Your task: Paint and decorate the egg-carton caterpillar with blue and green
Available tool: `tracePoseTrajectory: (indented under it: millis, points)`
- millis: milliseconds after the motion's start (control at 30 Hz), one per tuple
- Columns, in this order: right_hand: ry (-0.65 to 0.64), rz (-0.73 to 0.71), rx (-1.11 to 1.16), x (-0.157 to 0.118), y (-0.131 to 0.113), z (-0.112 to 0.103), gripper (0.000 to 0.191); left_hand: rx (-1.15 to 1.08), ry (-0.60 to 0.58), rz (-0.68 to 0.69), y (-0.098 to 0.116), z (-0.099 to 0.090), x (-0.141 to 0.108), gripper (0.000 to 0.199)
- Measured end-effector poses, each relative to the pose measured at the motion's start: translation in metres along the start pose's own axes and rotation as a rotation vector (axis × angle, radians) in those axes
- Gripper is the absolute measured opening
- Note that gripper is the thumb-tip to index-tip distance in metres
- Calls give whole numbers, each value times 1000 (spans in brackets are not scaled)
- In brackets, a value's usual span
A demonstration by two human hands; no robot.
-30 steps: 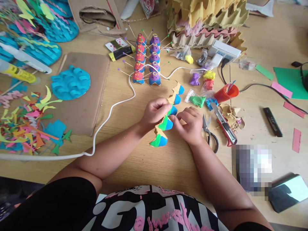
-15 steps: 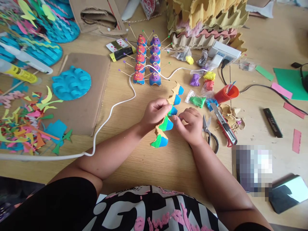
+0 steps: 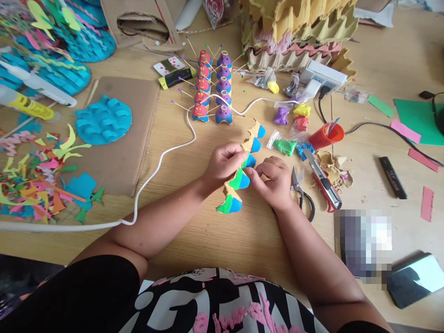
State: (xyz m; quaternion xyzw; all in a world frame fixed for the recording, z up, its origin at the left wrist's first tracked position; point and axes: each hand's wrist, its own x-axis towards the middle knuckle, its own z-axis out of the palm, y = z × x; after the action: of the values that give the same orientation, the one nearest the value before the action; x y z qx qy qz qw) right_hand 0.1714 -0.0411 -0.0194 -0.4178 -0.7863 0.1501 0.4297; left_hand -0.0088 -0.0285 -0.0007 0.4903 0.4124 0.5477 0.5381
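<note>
My left hand (image 3: 225, 162) is closed on a strip of egg carton (image 3: 227, 190), thumb on top, holding it at a slant above the table. Its cups are covered in blue and green; the far end shows bare tan cardboard on one side. My right hand (image 3: 274, 181) is closed in a pinch close to the strip's middle cups. Between its thumb and forefinger is a thin bluish tool, mostly hidden, its tip at the green part. Past the strip stand two rows of decorated egg-carton cups, one red and blue (image 3: 200, 112), the other purple and blue (image 3: 224, 114), with pins stuck in.
Scissors (image 3: 305, 199) and a box cutter (image 3: 324, 180) lie right of my right hand. Bagged green clay (image 3: 285, 147) and an orange cup (image 3: 326, 135) are beyond. A white cable (image 3: 163, 159) crosses the left side, near cardboard (image 3: 114, 173) and paper scraps (image 3: 45, 180).
The bluish tool in my right hand has shifted slightly at the middle green cup, and its tip shows less. My left hand and the egg-carton strip stay nearly where they were.
</note>
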Motion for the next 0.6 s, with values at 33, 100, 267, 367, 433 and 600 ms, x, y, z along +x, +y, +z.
tracePoseTrajectory:
  millis: [33, 100, 267, 367, 433, 600]
  points:
    - [-9, 12, -7, 0, 0, 0, 46, 6, -1, 2, 0, 0, 0, 50]
    - [-14, 26, -11, 0, 0, 1, 47, 15, -2, 2, 0, 0, 1, 50]
    - [-10, 34, 26, 1, -1, 0, 47, 18, -8, 10, -2, -1, 1, 50]
    - [-13, 40, 58, 1, -2, -1, 47, 28, -11, 21, -3, -2, 1, 48]
    - [-9, 41, 57, 2, -2, -2, 47, 35, -17, 36, -4, -2, 1, 47]
    - [11, 26, 88, 2, -3, -1, 45, 32, -28, 47, -7, -3, 2, 46]
